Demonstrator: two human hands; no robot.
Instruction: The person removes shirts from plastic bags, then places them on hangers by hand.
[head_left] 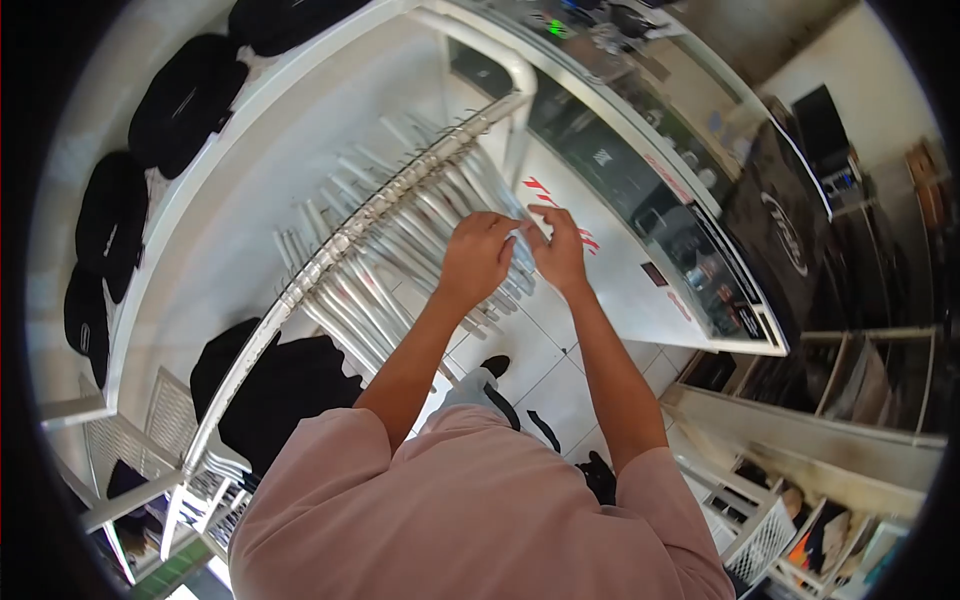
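Clear-sleeved garments [400, 215], a packed row, hanging on a white rail [345, 243] in front of the wearer. Rail runs slantwise, from low at the person's left to a bent corner up at the far right. Each sleeve's long axis, seen from above, lies across the rail; near ends point toward the wearer and the tiled floor [535, 338], far ends toward the white wall behind.

Both hands at the right end of the row. Left hand [477, 258] above the end sleeves, fingers curled; I cannot tell whether that grip is closed on film. Right hand [558, 252] just beside it, over the outermost, bluish sleeve, fingers bent and partly spread; cannot tell if this grip pinches anything either. Fingertips of the two hands nearly meet.

Room to move: bare tile between the sleeves' near ends and the glass display case [655, 180], whose white lower panel with red lettering bounds the right side. Closer in, a dark shoe [496, 365] takes up some floor. Tightest at the left: black garment [285, 395] bunched against the row. Beyond the rail, a shelf edge carrying black bags [187, 105].
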